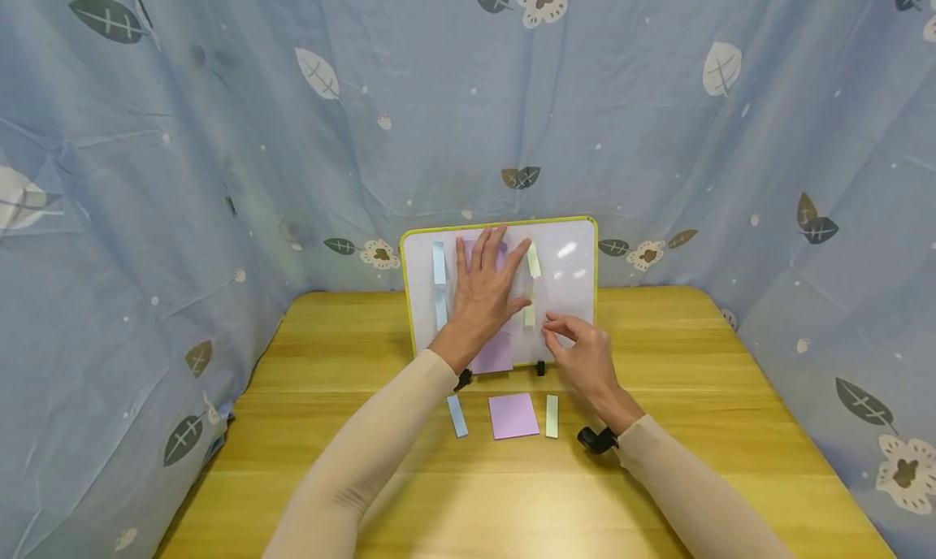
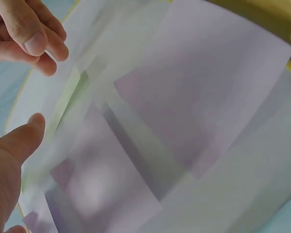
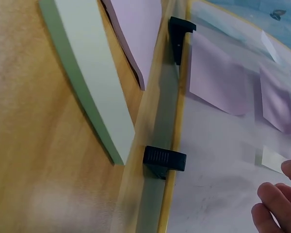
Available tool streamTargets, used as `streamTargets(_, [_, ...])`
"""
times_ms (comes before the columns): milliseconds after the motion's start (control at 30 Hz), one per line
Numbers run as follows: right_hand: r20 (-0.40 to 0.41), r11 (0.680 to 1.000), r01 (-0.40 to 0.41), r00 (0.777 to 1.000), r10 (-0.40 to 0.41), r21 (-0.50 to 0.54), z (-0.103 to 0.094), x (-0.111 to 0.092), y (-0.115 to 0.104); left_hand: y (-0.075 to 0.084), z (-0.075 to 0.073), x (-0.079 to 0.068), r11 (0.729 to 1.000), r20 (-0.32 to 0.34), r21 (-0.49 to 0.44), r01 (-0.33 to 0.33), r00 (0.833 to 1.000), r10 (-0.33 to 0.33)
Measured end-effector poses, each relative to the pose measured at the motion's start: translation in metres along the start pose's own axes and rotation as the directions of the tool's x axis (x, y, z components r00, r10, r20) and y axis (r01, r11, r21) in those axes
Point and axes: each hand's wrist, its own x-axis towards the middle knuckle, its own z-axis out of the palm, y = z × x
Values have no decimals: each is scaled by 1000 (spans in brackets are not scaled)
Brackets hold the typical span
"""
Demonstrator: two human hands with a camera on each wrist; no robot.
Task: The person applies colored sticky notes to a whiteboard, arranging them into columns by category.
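My left hand (image 1: pixel 484 287) spreads its straight fingers over the upper middle of a white board (image 1: pixel 570 291) with a yellow rim, across purple sticky notes (image 1: pixel 493 354). Part of those notes is hidden behind it. My right hand (image 1: pixel 585 354) hovers by the board's lower right, thumb and fingertips loosely bent close together, with nothing visible between them. Just left of it are pale green strips (image 1: pixel 530 309) stuck one above the other. In the left wrist view, a lower green strip (image 2: pixel 70 99) lies between my left thumb and my right fingertips. Blue strips (image 1: pixel 439 262) line the board's left side.
In front of the board lie a blue strip pad (image 1: pixel 457 417), a purple note pad (image 1: pixel 513 417) and a green strip pad (image 1: pixel 552 417) on the wooden table (image 1: pixel 643 494). Black clips (image 3: pixel 165 159) hold the board's lower edge. A patterned blue curtain (image 1: pixel 439 96) surrounds the table.
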Motion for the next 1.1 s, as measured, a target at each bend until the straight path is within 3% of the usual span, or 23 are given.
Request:
streamTargets(267, [55,999,-21,998,22,-24,-3,-8,0,0,-2,-19,998,-4,-47,-46,999,46])
streamTargets(567, [99,999,-7,995,12,-45,-8,-14,-1,-2,-4,-36,990,-56,-96,-102,994,97])
streamTargets(1100, [169,992,-36,984,56,-121,-18,-24,-2,-3,-7,-61,978,-19,-167,-125,992,123])
